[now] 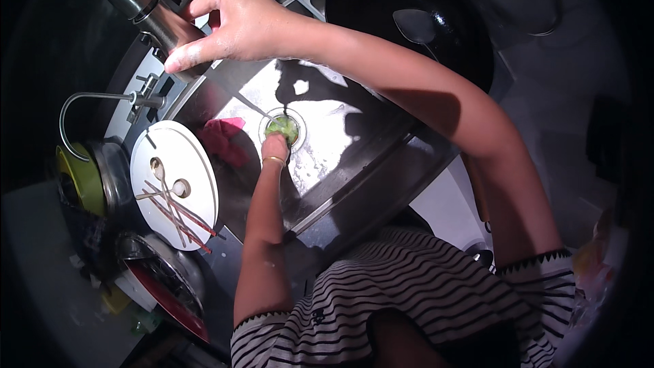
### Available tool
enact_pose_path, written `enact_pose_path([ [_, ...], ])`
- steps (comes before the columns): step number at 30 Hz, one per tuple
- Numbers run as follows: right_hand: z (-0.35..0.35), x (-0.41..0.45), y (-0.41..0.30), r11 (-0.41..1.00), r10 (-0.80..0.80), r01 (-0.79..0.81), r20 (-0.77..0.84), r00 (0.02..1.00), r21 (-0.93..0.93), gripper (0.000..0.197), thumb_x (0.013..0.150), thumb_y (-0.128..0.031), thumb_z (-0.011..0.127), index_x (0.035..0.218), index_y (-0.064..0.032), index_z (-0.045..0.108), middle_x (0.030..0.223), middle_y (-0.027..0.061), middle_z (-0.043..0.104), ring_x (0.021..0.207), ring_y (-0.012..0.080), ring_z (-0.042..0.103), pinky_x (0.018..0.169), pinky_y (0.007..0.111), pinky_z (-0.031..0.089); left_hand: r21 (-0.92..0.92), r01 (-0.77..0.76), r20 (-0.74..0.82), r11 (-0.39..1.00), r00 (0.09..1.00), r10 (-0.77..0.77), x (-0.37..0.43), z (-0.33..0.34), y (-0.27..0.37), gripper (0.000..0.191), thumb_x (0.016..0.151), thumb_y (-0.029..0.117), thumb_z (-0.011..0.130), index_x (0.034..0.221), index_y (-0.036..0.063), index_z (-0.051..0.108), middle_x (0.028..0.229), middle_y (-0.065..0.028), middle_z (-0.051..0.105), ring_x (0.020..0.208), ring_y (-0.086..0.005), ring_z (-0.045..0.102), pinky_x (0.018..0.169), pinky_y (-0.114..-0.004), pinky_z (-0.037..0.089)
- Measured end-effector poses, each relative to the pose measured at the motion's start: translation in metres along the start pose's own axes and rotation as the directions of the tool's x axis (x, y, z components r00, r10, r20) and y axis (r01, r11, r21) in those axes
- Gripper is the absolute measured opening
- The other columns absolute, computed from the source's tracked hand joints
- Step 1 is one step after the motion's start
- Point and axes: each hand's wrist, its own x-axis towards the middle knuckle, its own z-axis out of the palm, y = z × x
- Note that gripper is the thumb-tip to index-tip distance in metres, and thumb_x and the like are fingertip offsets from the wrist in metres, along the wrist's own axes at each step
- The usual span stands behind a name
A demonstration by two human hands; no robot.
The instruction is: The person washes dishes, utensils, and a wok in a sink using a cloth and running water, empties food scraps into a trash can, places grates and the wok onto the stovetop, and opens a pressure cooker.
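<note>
My right hand reaches across the sink and grips the metal faucet spout, thumb on the near side and fingers behind. A stream of water runs from the spout down to the sink drain. At the drain opening is my left hand, a gold-coloured bangle on its wrist. Its fingertips are hidden against wet green matter in the opening; I cannot tell whether they hold it. A pink cloth lies in the stainless steel sink, left of the drain.
Left of the sink, a white round board or lid bears two spoons and several chopsticks. A small curved tap stands behind it. Stacked bowls are further left. A black wok with a ladle sits beyond my right forearm.
</note>
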Motion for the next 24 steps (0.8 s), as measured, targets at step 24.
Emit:
enact_pose_path([
  [24, 0.011, -0.008, 0.003, 0.986, 0.013, -0.005, -0.046, 0.999, 0.166, 0.040, 0.060, -0.042, 0.077, 0.072, -0.0048, 0.067, 0.057, 0.0006, 0.055, 0.052, 0.0068, 0.050, 0.048, 0.022, 0.039, -0.905, 0.386, 0.425, -0.181, 0.784, -0.453, 0.027, 0.000, -0.010, 0.018, 0.079, -0.005, 0.047, 0.094, -0.0061, 0.056, 0.069, -0.0152, 0.059, 0.052, -0.0190, 0.059, 0.043, -0.024, 0.046],
])
